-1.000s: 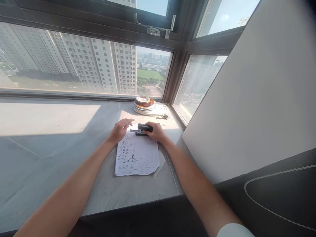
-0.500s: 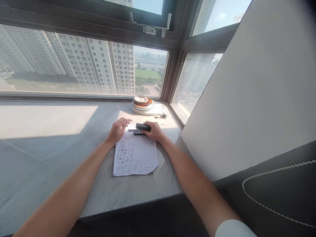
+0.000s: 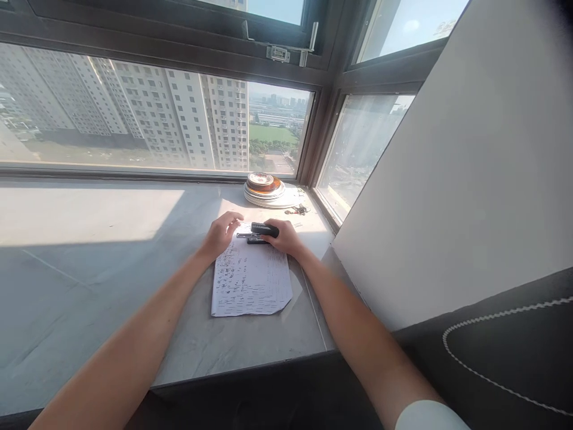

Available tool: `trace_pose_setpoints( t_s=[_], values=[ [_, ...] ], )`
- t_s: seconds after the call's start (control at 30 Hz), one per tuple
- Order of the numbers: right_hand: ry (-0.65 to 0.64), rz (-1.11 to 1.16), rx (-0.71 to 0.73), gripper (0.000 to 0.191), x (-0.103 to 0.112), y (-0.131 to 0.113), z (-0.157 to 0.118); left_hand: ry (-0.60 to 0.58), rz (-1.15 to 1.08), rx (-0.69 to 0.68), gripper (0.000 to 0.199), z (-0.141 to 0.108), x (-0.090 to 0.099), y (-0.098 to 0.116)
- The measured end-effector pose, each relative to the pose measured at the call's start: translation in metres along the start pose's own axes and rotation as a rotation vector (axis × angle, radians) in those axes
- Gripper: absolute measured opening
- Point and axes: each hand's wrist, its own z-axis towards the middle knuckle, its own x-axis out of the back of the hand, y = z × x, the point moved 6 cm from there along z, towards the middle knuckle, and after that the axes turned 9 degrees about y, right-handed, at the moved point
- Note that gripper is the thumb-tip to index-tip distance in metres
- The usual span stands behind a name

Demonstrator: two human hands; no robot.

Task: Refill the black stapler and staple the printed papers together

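Observation:
My right hand (image 3: 284,237) is wrapped around a black stapler (image 3: 265,230) over the upper part of a handwritten sheet of paper (image 3: 251,280). The stapler's top is swung up, and its metal staple channel sticks out to the left. To the left of it, my left hand (image 3: 221,235) hovers at the paper's upper left edge, its fingers apart and slightly curled. I see nothing clearly held in that hand; its fingertips are small in view. The paper lies flat on the grey marble-patterned sill, its lower right corner cut or folded off.
A stack of plates and dishes (image 3: 264,192) stands in the window corner, with a small dark tangled item (image 3: 298,209) in front of it. The sill (image 3: 111,298) ends in a front edge above a dark recess. A white slanted wall panel (image 3: 470,179) bounds the right, near a beaded cord (image 3: 483,318).
The view has shifted slightly, so everything sits a little further right. My left fingers have lifted and bent a little; my right hand keeps its hold on the stapler.

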Motion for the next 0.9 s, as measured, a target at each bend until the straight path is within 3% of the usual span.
trace_pose_setpoints(
  t_s=[0.1, 0.27, 0.4, 0.9],
  values=[
    [0.002, 0.003, -0.01, 0.022, 0.0, 0.0, 0.0, -0.048, 0.013, -0.066, 0.028, 0.0, -0.002, 0.004],
    [0.008, 0.028, 0.031, 0.021, 0.0, 0.0, 0.0, -0.088, -0.022, -0.023, 0.035, -0.003, -0.004, -0.002],
    [0.008, 0.023, 0.033, 0.023, 0.001, 0.001, 0.0, -0.132, -0.047, -0.016, 0.02, -0.005, -0.006, 0.001],
    [-0.003, 0.032, 0.049, 0.023, 0.0, 0.001, 0.0, -0.149, -0.09, 0.043, 0.014, -0.003, -0.007, 0.008]
  ],
)
